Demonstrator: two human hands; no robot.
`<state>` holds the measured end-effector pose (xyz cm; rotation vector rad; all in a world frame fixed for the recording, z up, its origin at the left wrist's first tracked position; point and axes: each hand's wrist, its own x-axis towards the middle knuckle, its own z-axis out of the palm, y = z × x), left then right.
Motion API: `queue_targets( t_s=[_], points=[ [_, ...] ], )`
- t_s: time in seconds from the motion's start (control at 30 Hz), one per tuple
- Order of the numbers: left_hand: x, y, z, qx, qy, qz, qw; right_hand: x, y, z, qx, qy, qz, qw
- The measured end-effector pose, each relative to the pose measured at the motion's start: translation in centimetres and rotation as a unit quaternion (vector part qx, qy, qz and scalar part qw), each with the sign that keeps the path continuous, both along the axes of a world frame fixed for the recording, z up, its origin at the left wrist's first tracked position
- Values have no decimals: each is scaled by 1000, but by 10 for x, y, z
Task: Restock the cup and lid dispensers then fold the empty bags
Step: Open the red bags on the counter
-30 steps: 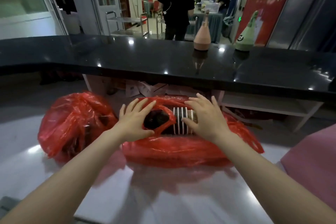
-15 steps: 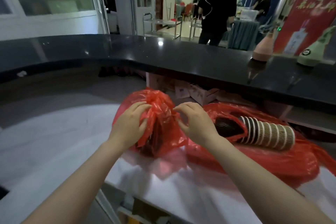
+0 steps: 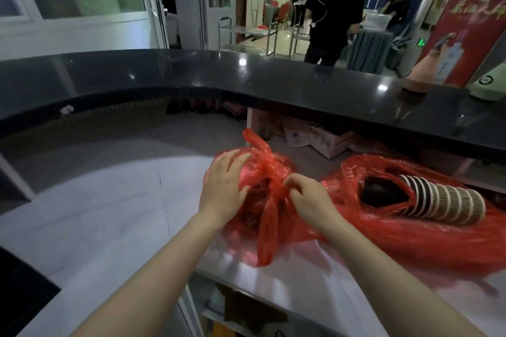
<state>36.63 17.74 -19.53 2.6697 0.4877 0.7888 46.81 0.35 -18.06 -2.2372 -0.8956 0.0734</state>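
Knotted red translucent plastic bag (image 3: pixel 262 191), dark contents dimly visible through the film, is shown resting on the pale grey lower counter (image 3: pixel 109 200). Its tied handles are gathered into a twisted neck on top, one loose tail rising behind the knot and a longer tail hanging down toward the counter's near edge. The left hand (image 3: pixel 223 189) is laid against the bag's left flank, fingers nearly straight and spread, nothing pinched; the bag appears to be steadied by it. The right hand (image 3: pixel 309 197) is placed immediately right of the knot, its fingertips curled onto the twisted plastic, apparently pinching it. The knot thus lies between the hands, closer to the right fingertips, with the neck running roughly from far to near; untying is judged to be the step in hand. To the right of the knotted bag, just beside it, a second red plastic bag (image 3: pixel 410 235) lies open, a nested stack of brown-and-white ribbed paper cups (image 3: pixel 443 200) protruding on its side, the stack's base end pointing right. Beyond both bags, a glossy black raised countertop (image 3: pixel 246 76) is seen.
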Motion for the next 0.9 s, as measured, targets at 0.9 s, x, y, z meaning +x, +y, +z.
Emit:
queue_targets(
  t_s=[0.9],
  points=[
    [16,31,20,31,134,-32,990,-1,55,19,-166,-294,109,935]
  ],
)
